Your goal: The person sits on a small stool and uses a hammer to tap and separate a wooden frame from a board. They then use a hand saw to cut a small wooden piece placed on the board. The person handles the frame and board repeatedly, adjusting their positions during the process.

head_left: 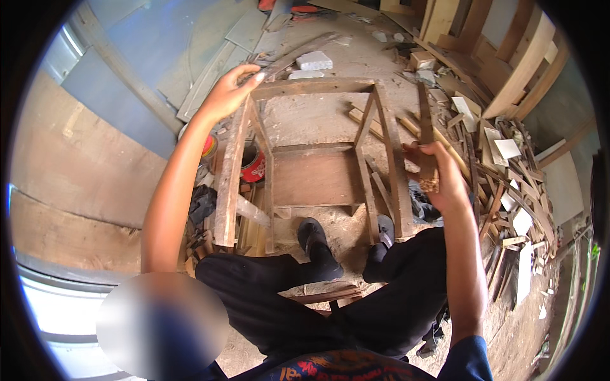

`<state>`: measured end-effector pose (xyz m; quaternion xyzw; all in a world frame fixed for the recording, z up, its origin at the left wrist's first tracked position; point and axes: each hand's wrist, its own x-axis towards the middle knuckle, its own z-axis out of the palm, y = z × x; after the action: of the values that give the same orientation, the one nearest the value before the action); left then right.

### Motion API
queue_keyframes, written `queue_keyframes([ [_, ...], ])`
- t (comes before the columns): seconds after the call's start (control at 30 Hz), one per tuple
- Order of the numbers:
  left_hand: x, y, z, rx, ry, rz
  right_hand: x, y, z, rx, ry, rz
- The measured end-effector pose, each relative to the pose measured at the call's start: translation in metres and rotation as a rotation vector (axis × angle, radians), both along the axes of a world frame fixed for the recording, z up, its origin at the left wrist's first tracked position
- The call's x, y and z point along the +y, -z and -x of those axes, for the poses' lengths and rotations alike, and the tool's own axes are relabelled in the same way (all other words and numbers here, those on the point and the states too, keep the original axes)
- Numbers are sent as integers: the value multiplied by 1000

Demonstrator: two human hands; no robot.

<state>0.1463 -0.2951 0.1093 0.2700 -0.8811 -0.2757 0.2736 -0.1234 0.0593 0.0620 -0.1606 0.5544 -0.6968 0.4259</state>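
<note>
A wooden frame (pixel 309 88), like that of a stool or small table, stands tilted in front of me, its legs reaching toward my knees. Across its lower part runs a brown panel (pixel 314 178). My left hand (pixel 232 92) is at the far left corner of the frame, thumb and fingers loosely bent and apart, with nothing seen between them. Whether it touches the wood I cannot tell. To the right of the frame, my right hand (pixel 443 174) is closed around a long, dark, flat strip (pixel 425 114), wood or metal, held upright. Its lower end is partly hidden by the fingers.
Scrap wood (pixel 524 184) is heaped at the right, with boards (pixel 518 63) leaning behind. A red tin (pixel 253 166) stands beyond the frame's left legs. White blocks (pixel 314 61) lie at the back. Large wooden panels (pixel 82 146) line the left. My feet (pixel 312 236) are under the frame.
</note>
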Motion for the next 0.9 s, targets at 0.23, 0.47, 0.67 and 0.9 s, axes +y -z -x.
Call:
queue_keyframes([
  [0.23, 102, 22, -127, 330, -280, -645, 11, -35, -16, 683, 5, 47],
  [0.47, 180, 62, -123, 644, -243, -1042, 13, -75, -18, 1306, -598, -115],
  [0.67, 182, 66, -121, 784, -192, -980, 45, -77, -6, 1439, -714, -217],
  [0.9, 187, 63, -128, 753, -166, -1006, 70, -72, -9, 1565, -647, -304],
])
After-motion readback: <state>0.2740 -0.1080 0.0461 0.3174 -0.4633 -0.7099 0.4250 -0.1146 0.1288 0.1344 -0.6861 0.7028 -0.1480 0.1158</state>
